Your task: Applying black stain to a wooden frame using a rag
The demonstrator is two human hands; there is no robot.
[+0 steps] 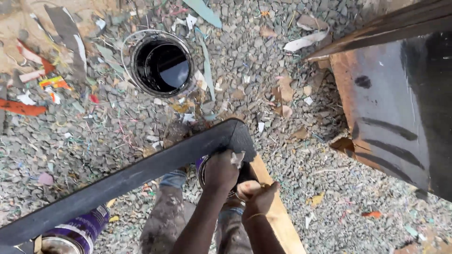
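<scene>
Grey gravel (292,155) everywhere under me, littered with paper scraps and bits of plastic. Rusty black-smeared metal sheet (391,117) sits right of it, open black paint can (161,63) up left. Flat daylight.

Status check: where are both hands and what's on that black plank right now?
Left hand gripping the black-painted plank near its end. Right hand closed on the bare wooden piece. Open can of black paint on gravel ahead.

Matt black-painted beam (127,181) joins bare pale wood plank (278,211); rough gravel (263,66); glossy black liquid in metal can (162,63).
</scene>
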